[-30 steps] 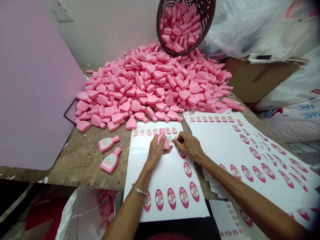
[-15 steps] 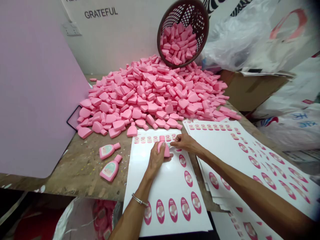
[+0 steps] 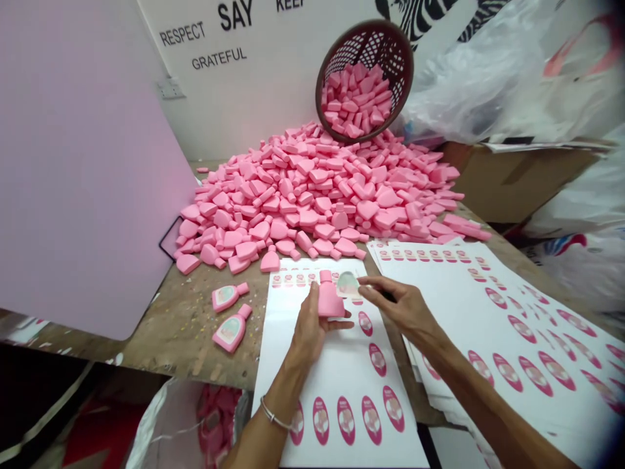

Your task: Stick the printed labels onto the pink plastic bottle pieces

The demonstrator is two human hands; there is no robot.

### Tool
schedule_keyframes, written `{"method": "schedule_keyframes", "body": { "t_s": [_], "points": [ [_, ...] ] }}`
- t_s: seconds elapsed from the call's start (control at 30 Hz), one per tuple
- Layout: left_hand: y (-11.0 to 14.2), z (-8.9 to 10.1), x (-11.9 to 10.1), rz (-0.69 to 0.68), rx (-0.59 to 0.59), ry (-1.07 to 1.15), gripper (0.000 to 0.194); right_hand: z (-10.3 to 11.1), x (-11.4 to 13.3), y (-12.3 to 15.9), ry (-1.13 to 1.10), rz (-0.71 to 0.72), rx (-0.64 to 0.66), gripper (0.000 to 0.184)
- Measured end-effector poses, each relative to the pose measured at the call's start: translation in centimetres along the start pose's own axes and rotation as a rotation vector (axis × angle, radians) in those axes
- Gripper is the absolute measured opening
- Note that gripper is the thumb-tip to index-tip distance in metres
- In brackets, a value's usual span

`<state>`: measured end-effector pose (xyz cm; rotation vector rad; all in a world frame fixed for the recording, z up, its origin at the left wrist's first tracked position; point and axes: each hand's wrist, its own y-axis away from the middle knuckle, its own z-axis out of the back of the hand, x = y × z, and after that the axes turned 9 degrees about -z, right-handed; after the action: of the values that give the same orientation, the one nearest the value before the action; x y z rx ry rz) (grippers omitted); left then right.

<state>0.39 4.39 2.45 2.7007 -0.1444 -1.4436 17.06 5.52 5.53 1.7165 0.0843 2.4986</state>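
Observation:
My left hand is closed around a small pink bottle, upright with its blank face toward me. Between the fingertips of my right hand is a pale green label, just right of the bottle. A dark patch shows under the right fingers; I cannot tell what it is. Below both hands lies a white label sheet with pink oval labels along its edges. Left of the sheet, two labelled pink bottles, an upper one and a lower one, lie on the table.
A large heap of pink bottles covers the back of the table, below a tipped brown basket. More label sheets lie at right, near a cardboard box. A pink panel stands left; a white bag hangs below.
My right hand has lifted the pale green label off the sheet and drawn it out beside the bottle. The left hand still holds the bottle, raised slightly. The camera view has tilted up.

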Motion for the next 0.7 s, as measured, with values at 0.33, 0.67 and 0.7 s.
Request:
{"method": "schedule_keyframes", "body": {
  "t_s": [0.33,0.67,0.7],
  "points": [
    [2.8,-0.6,-1.2,0.125,-0.021,0.143,0.05,-2.6,-0.4,3.3,0.061,0.081,-0.017,0.03],
    [2.8,-0.6,-1.4,0.137,-0.018,0.174,0.049,-2.7,0.2,3.6,0.036,0.088,0.0,0.031],
    [2.8,-0.6,-1.4,0.139,-0.015,0.178,0.049,-2.8,0.2,3.7,0.037,0.093,0.0,0.031]
  ]
}}
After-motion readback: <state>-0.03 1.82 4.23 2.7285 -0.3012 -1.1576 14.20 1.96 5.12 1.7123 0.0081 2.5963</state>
